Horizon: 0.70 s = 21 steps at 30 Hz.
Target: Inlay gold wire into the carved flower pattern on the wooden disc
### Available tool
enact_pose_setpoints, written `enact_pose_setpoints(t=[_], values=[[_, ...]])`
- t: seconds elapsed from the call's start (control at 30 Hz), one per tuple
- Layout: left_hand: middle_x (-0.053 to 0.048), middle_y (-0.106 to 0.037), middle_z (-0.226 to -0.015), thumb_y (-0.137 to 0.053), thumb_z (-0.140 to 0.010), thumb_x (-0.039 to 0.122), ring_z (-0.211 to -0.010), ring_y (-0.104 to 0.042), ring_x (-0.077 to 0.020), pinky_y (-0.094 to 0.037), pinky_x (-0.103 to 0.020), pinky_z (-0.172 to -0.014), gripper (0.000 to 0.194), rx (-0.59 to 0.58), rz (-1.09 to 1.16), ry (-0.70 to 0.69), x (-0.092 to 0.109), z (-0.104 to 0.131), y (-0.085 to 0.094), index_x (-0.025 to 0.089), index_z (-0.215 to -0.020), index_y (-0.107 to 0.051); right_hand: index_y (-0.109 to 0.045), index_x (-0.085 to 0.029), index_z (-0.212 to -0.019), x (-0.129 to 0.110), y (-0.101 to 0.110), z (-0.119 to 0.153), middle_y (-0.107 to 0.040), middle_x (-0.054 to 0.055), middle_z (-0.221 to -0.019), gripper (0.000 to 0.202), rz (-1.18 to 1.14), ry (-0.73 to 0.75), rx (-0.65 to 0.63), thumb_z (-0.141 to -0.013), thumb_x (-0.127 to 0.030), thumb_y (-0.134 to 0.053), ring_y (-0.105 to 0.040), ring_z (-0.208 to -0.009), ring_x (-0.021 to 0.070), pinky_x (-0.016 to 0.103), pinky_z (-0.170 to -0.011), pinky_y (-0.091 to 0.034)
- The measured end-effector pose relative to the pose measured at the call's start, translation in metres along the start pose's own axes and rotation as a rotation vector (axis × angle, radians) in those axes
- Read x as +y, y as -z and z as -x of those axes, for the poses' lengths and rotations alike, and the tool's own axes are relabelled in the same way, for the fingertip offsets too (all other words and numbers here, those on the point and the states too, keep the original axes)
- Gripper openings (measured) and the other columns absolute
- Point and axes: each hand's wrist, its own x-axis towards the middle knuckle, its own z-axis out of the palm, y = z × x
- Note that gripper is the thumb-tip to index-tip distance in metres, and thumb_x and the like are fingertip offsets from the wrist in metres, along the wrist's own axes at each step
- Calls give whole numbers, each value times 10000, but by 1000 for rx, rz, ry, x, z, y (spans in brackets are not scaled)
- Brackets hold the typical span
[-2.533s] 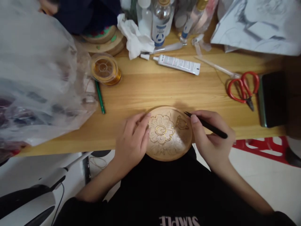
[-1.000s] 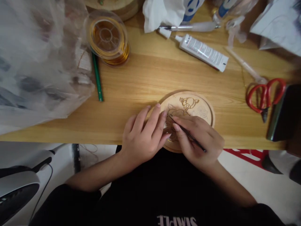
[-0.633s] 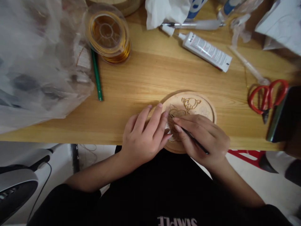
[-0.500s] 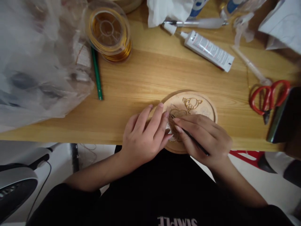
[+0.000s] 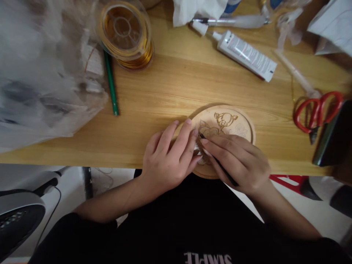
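A round wooden plate (image 5: 250,126) with drawn outlines and a gold wire figure (image 5: 226,119) lies at the table's front edge. My left hand (image 5: 170,157) rests on its left side, fingers spread, thumb and index finger near the drawing. Whether anything small sits between them is too small to tell. Over the right part of the plate, my right hand (image 5: 239,157) is closed on black tweezers (image 5: 224,169), whose tips point at the drawing beside my left index finger.
Gold wire spool (image 5: 126,35), green pencil (image 5: 111,86) and plastic bag (image 5: 49,80) lie at the left. A glue tube (image 5: 246,55) lies behind the plate. Red-handled cutters (image 5: 313,115) and a dark phone (image 5: 331,137) are at the right, white tissue (image 5: 192,13) at the back.
The tweezers' tips look closer together, and their back end has swung slightly left and down with my right hand. My left hand has barely moved. The whole view has shifted slightly.
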Motion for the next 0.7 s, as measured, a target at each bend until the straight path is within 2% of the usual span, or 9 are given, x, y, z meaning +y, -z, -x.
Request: enact_pose_setpoints(t=[0.17, 0.3, 0.5, 0.6, 0.7], values=[[-146, -700, -1240, -569, -950, 409, -1075, -674, -310, -499, -400, -812, 424, 8, -13, 12, 1, 0, -1, 83, -1202, -672, -687, -138, -1104, 1, -2, 3, -762, 119, -1012, 251, 4, 4, 15, -857, -100, -658, -736, -938, 247, 399, -826, -647], [-142, -689, -1257, -560, -947, 387, -1114, -643, -304, -499, -397, -843, 407, 7, 10, 49, 2, 3, -3, 109, -1230, -650, -665, -180, -1116, 2, 0, 2, -766, 93, -996, 266, -78, -64, 44, -863, -102, -646, -739, -928, 226, 384, -797, -649], [-181, -622, -1313, -591, -930, 304, -1187, -580, -325, -491, -471, -979, 378, -22, 246, 143, -1, 5, -2, 124, -1261, -617, -647, -233, -1167, 6, 3, 11, -765, 52, -946, 348, -180, -230, 162, -840, -119, -681, -737, -830, 202, 364, -728, -628], [-190, -606, -1311, -579, -936, 266, -1208, -567, -321, -475, -498, -1020, 386, -45, 353, 173, -4, 4, 1, 116, -1291, -592, -655, -276, -1168, 9, 5, 17, -767, 33, -983, 361, -185, -252, 172, -838, -132, -683, -741, -857, 214, 371, -710, -621], [-186, -586, -1331, -570, -945, 268, -1228, -554, -325, -477, -506, -1023, 383, -66, 349, 154, -4, 3, 2, 130, -1302, -580, -664, -283, -1156, 13, 6, 18, -767, 32, -996, 355, -198, -245, 174, -836, -131, -687, -740, -861, 213, 372, -714, -619]])
